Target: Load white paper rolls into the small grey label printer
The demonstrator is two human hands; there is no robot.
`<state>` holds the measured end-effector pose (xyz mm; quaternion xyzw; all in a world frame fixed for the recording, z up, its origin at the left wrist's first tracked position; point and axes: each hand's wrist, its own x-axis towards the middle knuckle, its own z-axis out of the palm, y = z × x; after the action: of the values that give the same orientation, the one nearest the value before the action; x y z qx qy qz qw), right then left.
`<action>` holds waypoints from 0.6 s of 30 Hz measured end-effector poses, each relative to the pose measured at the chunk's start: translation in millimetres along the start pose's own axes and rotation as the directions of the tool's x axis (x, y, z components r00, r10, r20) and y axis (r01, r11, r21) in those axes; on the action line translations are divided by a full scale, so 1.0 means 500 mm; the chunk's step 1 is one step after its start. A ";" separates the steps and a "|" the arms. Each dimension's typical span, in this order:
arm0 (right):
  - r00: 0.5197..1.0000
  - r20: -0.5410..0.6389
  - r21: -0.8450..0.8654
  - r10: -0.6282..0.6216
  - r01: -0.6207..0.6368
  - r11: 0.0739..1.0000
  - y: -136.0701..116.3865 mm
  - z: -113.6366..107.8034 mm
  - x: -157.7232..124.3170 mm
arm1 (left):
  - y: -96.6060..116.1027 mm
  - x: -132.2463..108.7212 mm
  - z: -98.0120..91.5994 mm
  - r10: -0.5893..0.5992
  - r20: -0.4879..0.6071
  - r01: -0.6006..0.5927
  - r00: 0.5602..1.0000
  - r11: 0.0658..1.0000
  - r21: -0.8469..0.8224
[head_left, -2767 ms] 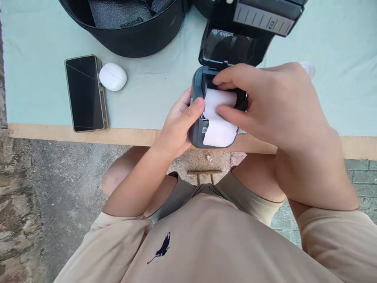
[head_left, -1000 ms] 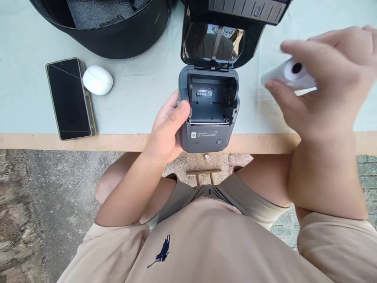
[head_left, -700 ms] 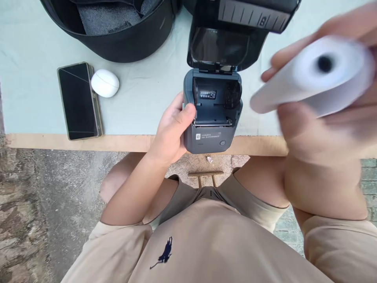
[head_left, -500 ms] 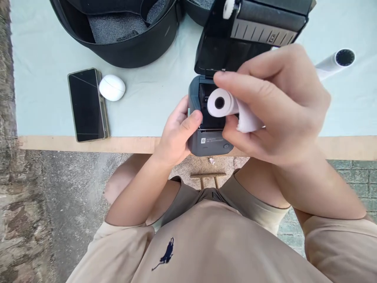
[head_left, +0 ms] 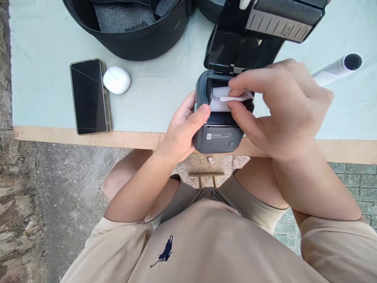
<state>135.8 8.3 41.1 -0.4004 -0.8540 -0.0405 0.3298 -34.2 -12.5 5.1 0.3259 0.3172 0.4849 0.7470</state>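
A small dark grey printer [head_left: 219,138] sits at the table's near edge with its lid [head_left: 238,51] swung up. My left hand [head_left: 183,131] grips the printer's left side, thumb on its top rim. My right hand [head_left: 279,106] pinches a white paper roll [head_left: 226,98] between thumb and fingers and holds it inside the printer's open bay. Most of the roll is hidden by my fingers.
A black phone [head_left: 89,96] and a white oval case [head_left: 116,79] lie at the left on the pale green table [head_left: 44,59]. An open black bag [head_left: 138,27] stands behind them. Another white paper roll [head_left: 338,69] lies at the right. Stone ground is below.
My right hand took one roll out of the printer, set it on the table at the right, brought another roll over and lowered it into the bay. My left hand stayed on the printer.
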 end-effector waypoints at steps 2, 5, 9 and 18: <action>0.998 -0.068 -0.022 0.014 -0.016 1.000 0.001 0.000 -0.004 | 0.002 0.000 0.000 0.005 0.000 -0.005 1.000 1.000 0.003; 0.984 -0.170 0.008 -0.048 0.050 0.999 -0.005 0.004 -0.009 | 0.000 0.002 -0.003 0.013 -0.004 -0.013 1.000 1.000 0.000; 0.969 -0.206 0.066 -0.136 0.152 0.986 -0.027 0.015 -0.011 | -0.010 0.008 -0.012 0.023 -0.011 -0.024 1.000 0.998 -0.057; 0.988 -0.134 0.376 0.078 -0.022 0.926 -0.006 0.009 -0.015 | -0.004 -0.003 -0.014 0.008 -0.032 -0.007 0.999 1.000 0.011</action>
<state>134.8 3.0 33.9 -0.3478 -0.8091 0.1018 0.4626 -39.2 -13.5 -0.4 0.3234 0.3306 0.4912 0.7381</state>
